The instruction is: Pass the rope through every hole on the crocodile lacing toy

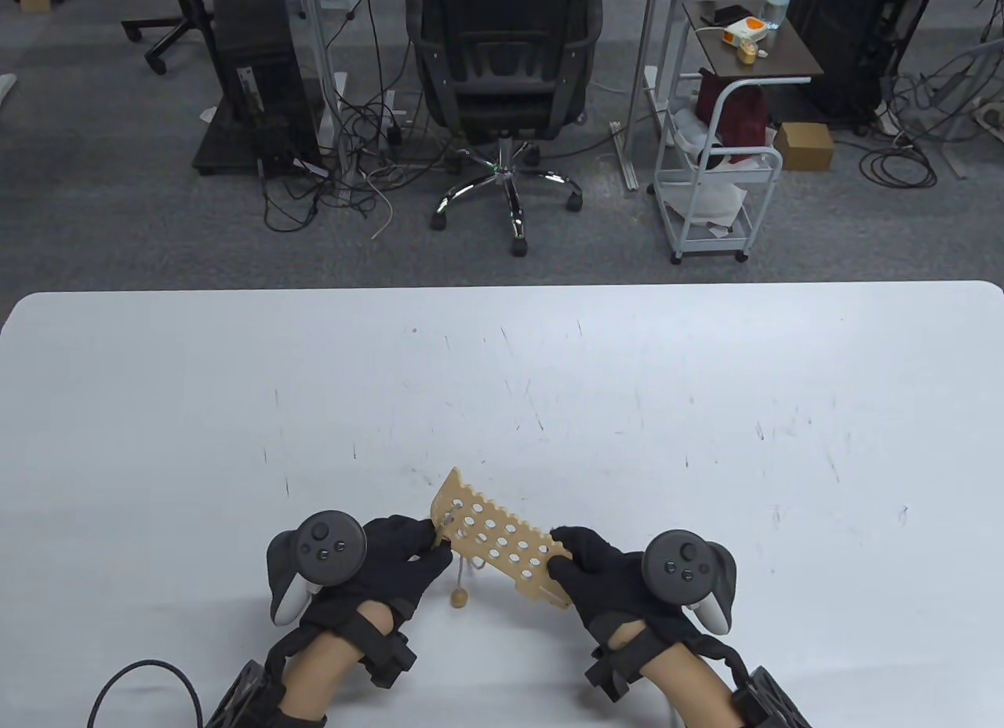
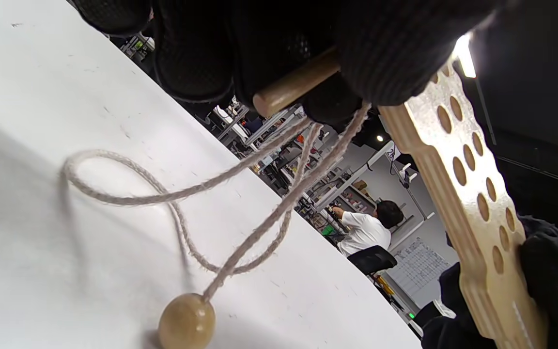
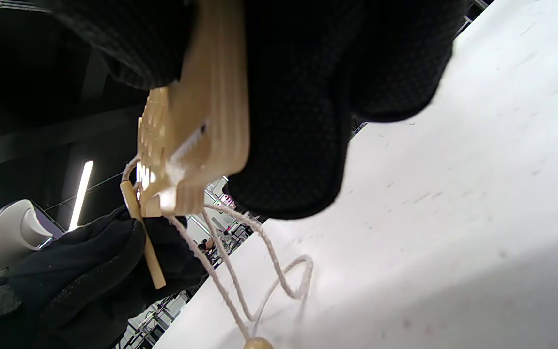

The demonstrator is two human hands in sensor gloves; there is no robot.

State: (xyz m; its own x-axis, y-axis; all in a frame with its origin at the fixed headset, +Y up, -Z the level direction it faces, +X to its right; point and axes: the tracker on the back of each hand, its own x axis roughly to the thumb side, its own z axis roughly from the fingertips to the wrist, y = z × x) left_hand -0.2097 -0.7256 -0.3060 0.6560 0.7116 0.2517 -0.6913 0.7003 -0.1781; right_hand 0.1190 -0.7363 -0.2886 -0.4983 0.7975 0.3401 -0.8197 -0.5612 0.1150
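Scene: A person in sensor gloves holds a crocodile lacing toy (image 1: 494,541) tilted above the white table (image 1: 706,414), near its front edge.
Left hand: The left hand (image 1: 396,559) pinches the wooden needle (image 2: 294,88) at the toy's far-left end, fingers curled round it.
Right hand: The right hand (image 1: 592,575) grips the toy's opposite end, fingers and thumb closed over its edge.
Rope: The rope (image 2: 172,196) hangs from under the toy in loose loops onto the table, ending in a wooden bead (image 2: 186,322) resting there.
Progress: Nearly all holes look empty; lacing appears barely begun.
Risk: The slack loops could tangle or snag under the toy as the needle is pulled; a skipped hole is likely among such close rows.
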